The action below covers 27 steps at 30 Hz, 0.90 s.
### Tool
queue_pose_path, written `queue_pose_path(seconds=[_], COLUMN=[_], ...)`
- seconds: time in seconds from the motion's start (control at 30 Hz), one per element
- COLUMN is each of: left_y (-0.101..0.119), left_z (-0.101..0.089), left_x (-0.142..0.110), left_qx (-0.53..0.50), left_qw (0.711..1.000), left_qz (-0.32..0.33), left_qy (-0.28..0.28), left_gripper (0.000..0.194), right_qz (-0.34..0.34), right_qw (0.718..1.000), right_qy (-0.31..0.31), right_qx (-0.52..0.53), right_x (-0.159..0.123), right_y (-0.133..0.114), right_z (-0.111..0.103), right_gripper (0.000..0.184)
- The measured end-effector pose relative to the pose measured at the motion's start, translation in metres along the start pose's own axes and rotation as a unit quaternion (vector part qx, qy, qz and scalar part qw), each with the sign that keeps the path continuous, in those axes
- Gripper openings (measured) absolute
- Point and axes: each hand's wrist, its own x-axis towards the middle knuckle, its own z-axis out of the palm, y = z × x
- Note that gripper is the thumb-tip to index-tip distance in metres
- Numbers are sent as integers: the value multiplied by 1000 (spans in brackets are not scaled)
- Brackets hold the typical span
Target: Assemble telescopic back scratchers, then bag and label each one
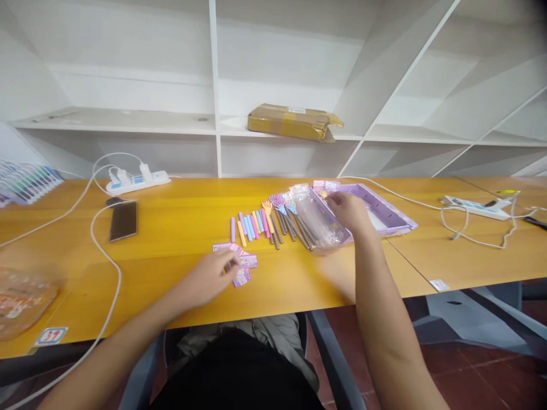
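My left hand [210, 277] rests on the yellow table [179, 228], its fingers curled on several small pink and purple cards [244, 263]. Beyond the cards lies a row of pastel sticks [250, 225] and metal-handled pieces with coloured fan-shaped ends [282, 219]. My right hand [350, 212] reaches forward with curled fingers over clear plastic packaging [316, 219], at the edge of a flat purple tray [384, 213]. What its fingers grip is hidden.
A phone [123, 220] lies at the left, with a white power strip [137, 181] and cables behind it. A second power strip [476, 206] sits at the right. A brown parcel [293, 121] lies on the white shelf. A plastic bag [21, 299] sits at the left edge.
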Motion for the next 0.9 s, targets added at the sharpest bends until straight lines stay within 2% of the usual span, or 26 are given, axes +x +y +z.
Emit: queue_pose_path(seconds=[0.1, 0.17, 0.23, 0.3, 0.4, 0.57, 0.73, 0.8, 0.9], left_y=[-36, -60, -78, -90, -98, -103, -107, -108, -111], left_z=[-15, -14, -8, 0, 8, 7, 1, -1, -2], left_x=[34, 51, 61, 64, 65, 67, 67, 66, 66], left_qx=[108, 155, 192, 222, 240, 203, 203, 200, 179], left_qw=[991, 983, 974, 967, 963, 972, 969, 967, 970], left_qz=[-19, 22, 56, 75, 86, 74, 53, 40, 25], left_qy=[77, 98, 104, 104, 93, 96, 134, 152, 160], left_gripper=[26, 37, 45, 47, 45, 36, 20, 13, 7], right_qz=[-23, -13, 15, 40, 53, 9, -67, -80, -62], right_qw=[1000, 1000, 999, 997, 995, 992, 988, 985, 982], right_qy=[-10, -8, -19, -37, -51, -127, -138, -153, -166], right_qx=[-3, -21, -44, -63, -69, -19, 26, -10, -66], right_x=[0, -7, -16, -24, -30, -32, -39, -42, -45], right_y=[-52, -76, -89, -90, -78, -67, -87, -96, -106], right_z=[9, 24, 42, 56, 67, 72, 81, 84, 88], right_gripper=[29, 30, 32, 30, 29, 31, 23, 20, 16])
